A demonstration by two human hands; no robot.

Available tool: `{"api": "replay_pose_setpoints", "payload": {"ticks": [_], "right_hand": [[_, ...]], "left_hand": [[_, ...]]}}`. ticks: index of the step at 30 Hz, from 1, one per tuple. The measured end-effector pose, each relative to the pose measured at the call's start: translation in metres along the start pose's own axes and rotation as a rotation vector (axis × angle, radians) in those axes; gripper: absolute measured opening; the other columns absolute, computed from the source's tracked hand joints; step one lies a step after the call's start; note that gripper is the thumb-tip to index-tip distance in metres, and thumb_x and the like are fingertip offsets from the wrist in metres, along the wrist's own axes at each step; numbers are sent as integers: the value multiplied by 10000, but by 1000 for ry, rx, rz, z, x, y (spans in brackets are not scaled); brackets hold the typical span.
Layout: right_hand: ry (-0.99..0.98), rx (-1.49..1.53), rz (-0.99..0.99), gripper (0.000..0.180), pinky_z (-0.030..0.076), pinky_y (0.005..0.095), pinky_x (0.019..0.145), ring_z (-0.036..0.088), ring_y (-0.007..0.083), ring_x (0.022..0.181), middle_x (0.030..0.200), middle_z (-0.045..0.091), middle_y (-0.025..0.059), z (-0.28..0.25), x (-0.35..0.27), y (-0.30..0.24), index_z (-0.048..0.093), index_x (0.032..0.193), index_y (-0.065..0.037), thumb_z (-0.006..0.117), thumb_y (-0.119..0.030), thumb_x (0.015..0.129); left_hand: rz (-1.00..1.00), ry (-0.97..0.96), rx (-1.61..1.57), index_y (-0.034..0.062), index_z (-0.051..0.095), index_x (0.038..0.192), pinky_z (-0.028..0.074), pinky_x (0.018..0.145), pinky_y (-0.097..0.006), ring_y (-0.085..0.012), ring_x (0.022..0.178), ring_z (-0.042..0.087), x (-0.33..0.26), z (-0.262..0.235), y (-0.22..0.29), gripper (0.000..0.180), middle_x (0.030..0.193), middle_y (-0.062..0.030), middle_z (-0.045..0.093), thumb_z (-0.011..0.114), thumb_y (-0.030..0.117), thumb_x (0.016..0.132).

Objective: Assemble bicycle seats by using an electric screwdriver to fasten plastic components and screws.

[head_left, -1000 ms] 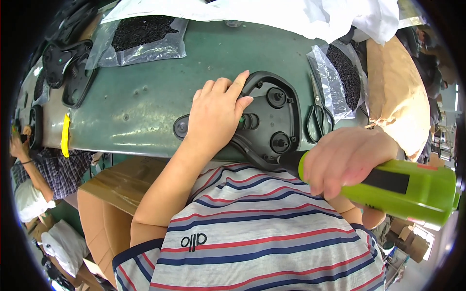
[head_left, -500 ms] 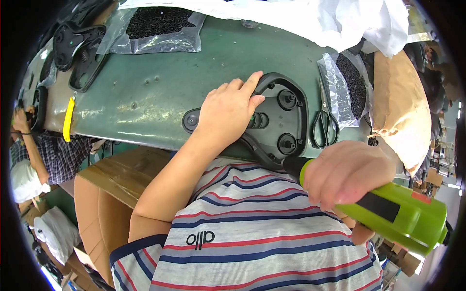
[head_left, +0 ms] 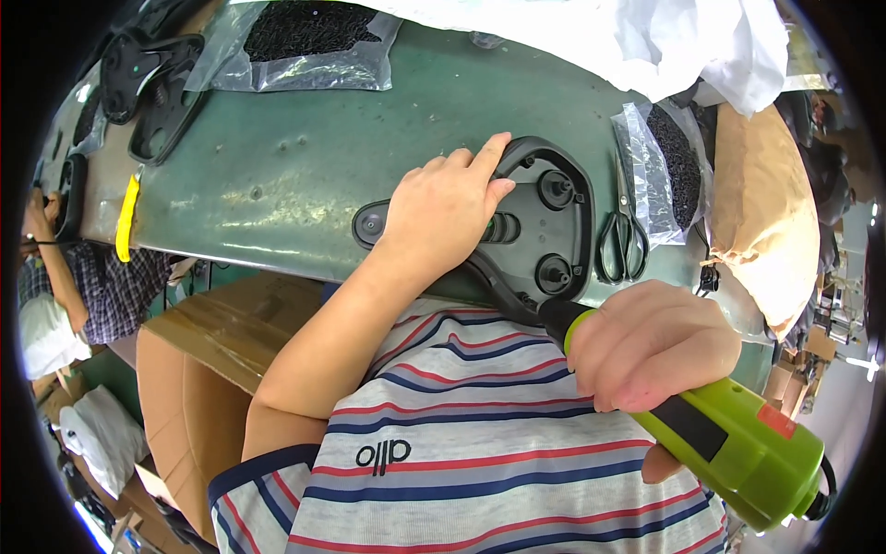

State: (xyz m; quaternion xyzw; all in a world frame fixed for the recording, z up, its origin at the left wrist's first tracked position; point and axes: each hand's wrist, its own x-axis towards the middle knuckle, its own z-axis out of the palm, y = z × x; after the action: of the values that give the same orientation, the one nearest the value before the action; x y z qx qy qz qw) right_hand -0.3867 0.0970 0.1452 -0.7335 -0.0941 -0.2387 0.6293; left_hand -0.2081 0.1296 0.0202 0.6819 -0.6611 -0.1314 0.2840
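Observation:
A black plastic housing lies near the table's front edge, with a wide end, two round posts and a narrower end to the left. My left hand grips its middle, fingers over the far rim and thumb on the inner side, hiding part of it. My right hand is wrapped around a green electric screwdriver with a black nose and a cord at its back end. The screwdriver is tilted, its nose at the near edge of the housing. The bit's contact point cannot be made out.
Black-handled scissors and a bag of small black parts lie right of the housing. Another such bag is at the back, a yellow knife on the left. A cardboard box stands below the table edge; a co-worker's arm shows far left.
The screwdriver's back end has swung down and left, so the tool stands steeper. My right hand moved slightly with it. My left hand stays on the housing; the view has shifted a little.

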Motion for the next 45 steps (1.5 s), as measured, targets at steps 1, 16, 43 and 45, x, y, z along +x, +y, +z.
{"api": "replay_pose_setpoints", "payload": {"ticks": [1,16,43,45], "right_hand": [[15,2,-7,451,508,362,523,608,281,596,733,603,150,2,-1,0,524,959,35,781,-242,712],[268,39,-29,266,410,308,405,521,253,436,577,525,109,41,-4,21,563,647,38,615,-191,772],[-63,208,-109,582,437,311,521,584,233,548,644,592,68,-11,-15,-12,599,792,21,737,-525,648],[-1,278,-242,460,427,251,545,548,140,573,720,591,75,-16,-30,-7,570,883,48,784,-278,640]], "left_hand": [[13,9,-12,173,448,1282,481,661,-402,-296,751,585,-1,2,0,424,811,-101,582,514,313,888],[-20,-60,-9,173,409,1297,500,643,-402,-283,767,598,-9,4,0,429,839,-96,597,488,326,904],[267,-397,-45,30,343,1356,366,939,-405,-374,1024,495,-38,-44,-13,879,1116,-202,543,734,344,634],[343,-353,-2,32,370,1345,408,891,-393,-364,966,525,-44,-52,0,910,1035,-194,562,775,342,592]]}}
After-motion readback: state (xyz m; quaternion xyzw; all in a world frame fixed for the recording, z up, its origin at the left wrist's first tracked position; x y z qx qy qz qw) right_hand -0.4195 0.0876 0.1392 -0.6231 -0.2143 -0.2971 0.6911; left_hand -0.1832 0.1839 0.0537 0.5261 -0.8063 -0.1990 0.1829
